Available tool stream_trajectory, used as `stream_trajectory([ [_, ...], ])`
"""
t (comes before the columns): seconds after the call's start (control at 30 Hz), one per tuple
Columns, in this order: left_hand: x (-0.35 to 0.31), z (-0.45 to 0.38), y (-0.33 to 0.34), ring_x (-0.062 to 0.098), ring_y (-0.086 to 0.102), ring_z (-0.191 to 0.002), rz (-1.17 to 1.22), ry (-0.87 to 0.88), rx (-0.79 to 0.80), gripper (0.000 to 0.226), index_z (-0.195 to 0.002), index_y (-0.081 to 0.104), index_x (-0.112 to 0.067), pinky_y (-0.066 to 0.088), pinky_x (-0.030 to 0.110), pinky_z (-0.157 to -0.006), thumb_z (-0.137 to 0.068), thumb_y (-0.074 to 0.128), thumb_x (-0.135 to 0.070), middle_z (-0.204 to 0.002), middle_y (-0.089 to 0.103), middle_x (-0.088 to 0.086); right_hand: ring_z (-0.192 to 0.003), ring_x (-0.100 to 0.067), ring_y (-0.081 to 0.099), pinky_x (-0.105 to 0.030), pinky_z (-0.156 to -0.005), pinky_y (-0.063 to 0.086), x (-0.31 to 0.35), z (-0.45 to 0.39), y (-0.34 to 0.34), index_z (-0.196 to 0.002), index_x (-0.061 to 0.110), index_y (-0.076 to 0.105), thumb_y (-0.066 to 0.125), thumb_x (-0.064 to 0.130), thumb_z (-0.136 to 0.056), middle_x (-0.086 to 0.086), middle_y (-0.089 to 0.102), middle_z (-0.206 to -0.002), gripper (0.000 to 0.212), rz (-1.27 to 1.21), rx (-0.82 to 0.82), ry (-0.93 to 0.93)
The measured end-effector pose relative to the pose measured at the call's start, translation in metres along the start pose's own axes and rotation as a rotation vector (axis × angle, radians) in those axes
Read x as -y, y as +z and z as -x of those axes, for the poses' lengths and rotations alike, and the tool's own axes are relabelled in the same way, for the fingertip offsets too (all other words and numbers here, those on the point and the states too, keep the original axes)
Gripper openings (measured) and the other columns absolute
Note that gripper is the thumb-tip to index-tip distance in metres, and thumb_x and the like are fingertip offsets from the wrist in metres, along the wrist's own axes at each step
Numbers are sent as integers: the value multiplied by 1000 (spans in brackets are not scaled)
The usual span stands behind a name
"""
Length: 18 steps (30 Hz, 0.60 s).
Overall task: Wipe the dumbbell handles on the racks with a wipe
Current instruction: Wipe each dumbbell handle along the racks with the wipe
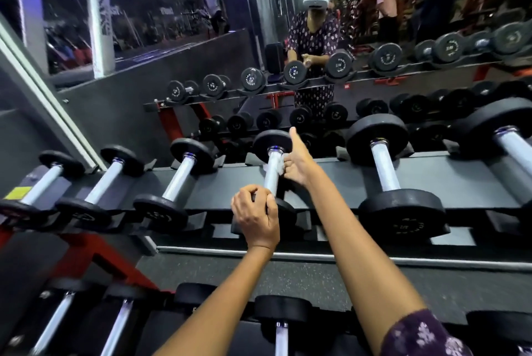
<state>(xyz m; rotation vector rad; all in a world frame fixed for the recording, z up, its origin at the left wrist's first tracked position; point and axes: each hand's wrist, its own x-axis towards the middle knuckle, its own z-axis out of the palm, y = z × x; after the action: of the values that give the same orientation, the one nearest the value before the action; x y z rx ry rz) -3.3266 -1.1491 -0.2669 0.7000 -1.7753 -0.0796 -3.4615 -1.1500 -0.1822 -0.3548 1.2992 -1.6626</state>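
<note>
1. The dumbbell point(273, 174) being cleaned lies fourth from the left on the top shelf of the rack point(331, 180), its silver handle running away from the person between two black end weights.
2. A white wipe point(277, 164) is wrapped against the far half of that handle, just below the far weight.
3. The right hand point(298, 164) holds the wipe against the handle, fingers curled round it from the right side and the thumb sticking up.
4. The left hand point(256, 217) grips the near weight of the same dumbbell, fingers curled over its top edge.
5. The bare near stretch of handle shows between the two hands.
6. Neighbouring dumbbells point(385, 171) lie parallel on both sides, with open shelf between each handle; the gap to the right is the wider.
7. A lower shelf point(201, 335) of dumbbells sits under the forearms, near the bottom edge.
8. A mirror point(316, 39) behind the rack reflects the person and the weights.
</note>
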Motion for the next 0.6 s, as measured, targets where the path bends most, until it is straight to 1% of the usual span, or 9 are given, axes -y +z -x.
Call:
stream_trajectory([
  [0.1,0,-1,2,23,43,-83,-10,-19,-5,39,-72,64,-2,38,41,-82,-90,39,-26,-84,57,19,-85,-34,64,-33,-80,52,-1,-7,-3,-117,-14,51,31,78,-80,-12,66,-97,101,62,10,11],
  [0.13,1,-1,2,23,43,-83,-8,-12,-9,38,-72,64,-2,37,41,-83,-90,39,-26,-84,57,19,-86,-32,65,-33,-78,54,-4,-3,-2,-118,-14,47,29,74,-84,-16,64,-99,96,86,3,24],
  [0.2,1,2,1,23,42,-83,-4,2,-19,37,-72,63,-2,37,41,-83,-89,40,-25,-84,57,19,-61,-18,57,-22,-54,47,-6,10,-4,-114,-8,49,22,74,-85,-11,57,-74,91,145,50,91],
  [0.23,1,1,1,23,42,-84,-9,1,-17,37,-72,64,-2,41,42,-83,-89,40,-25,-84,57,19,-58,-18,56,-20,-53,44,-4,9,-9,-112,-4,52,20,78,-82,-8,58,-70,93,162,63,115],
  [0.3,-1,1,1,23,42,-84,-12,-7,-8,38,-72,65,-1,46,46,-83,-89,40,-26,-84,58,19,-81,-26,65,-25,-68,48,0,3,-17,-110,-2,54,19,80,-80,-12,69,-87,94,166,48,100],
  [0.4,0,0,0,22,42,-83,-13,11,-13,37,-72,65,-3,45,43,-80,-89,41,-26,-84,58,18,-50,-16,59,-18,-47,45,3,14,-8,-89,2,51,22,73,-86,-10,59,-53,77,123,43,108],
  [0.53,0,0,-1,22,41,-83,-24,26,-9,36,-72,65,-3,38,36,-81,-88,41,-25,-83,58,18,-96,-36,61,-28,-82,53,1,26,-11,-133,-16,34,20,79,-80,-23,62,-104,110,257,67,138],
  [0.57,1,-1,-1,22,41,-82,-23,26,-7,36,-73,65,-3,35,35,-81,-88,41,-25,-83,57,18,-116,-42,51,-33,-99,46,0,26,-12,-136,-14,29,21,81,-78,-28,52,-127,112,224,51,139],
  [0.6,1,-2,-1,22,40,-82,-24,29,-10,36,-72,65,-3,33,34,-80,-88,41,-25,-83,57,18,-123,-44,45,-35,-105,40,0,33,-10,-136,-12,33,23,81,-78,-28,47,-134,110,165,20,114],
])
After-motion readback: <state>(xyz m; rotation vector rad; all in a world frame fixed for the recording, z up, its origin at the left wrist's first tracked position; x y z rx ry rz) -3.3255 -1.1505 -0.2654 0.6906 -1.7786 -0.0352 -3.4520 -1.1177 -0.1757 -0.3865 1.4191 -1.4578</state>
